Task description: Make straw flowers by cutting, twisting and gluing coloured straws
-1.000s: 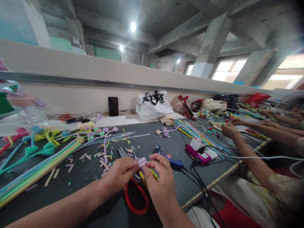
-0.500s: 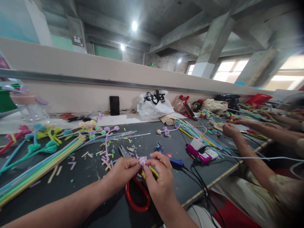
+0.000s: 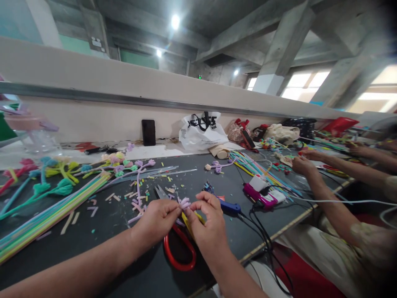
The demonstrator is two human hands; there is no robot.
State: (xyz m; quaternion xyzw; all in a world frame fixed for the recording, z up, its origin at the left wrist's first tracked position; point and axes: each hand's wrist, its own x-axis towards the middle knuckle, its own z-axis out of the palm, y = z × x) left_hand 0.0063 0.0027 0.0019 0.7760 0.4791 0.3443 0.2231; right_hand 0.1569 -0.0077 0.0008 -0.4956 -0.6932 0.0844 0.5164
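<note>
A small lilac pipe-cleaner flower [image 3: 185,203] is pinched between both hands over the dark table. My left hand [image 3: 163,215] grips it from the left with thumb and forefinger. From the right, my right hand [image 3: 206,219] closes thumb and forefinger on its other side. Beneath my hands lie red-handled scissors [image 3: 180,252], their blades pointing away, and a yellow-handled tool [image 3: 188,225] mostly covered by my fingers. Just beyond my right hand rests a blue-handled tool [image 3: 230,207] with a cord.
Long pastel pipe cleaners [image 3: 62,207] lie bundled at left, beside finished pipe-cleaner flowers [image 3: 58,188]. Cut scraps litter the middle. A purple power strip [image 3: 262,198] with cables sits at right. A phone [image 3: 148,133] and a white bag [image 3: 203,132] stand at the back. Another person's hand [image 3: 305,165] works at right.
The lilac flower's loops look more spread out between my fingertips. Both hands stay in nearly the same place. The camera view has shifted slightly.
</note>
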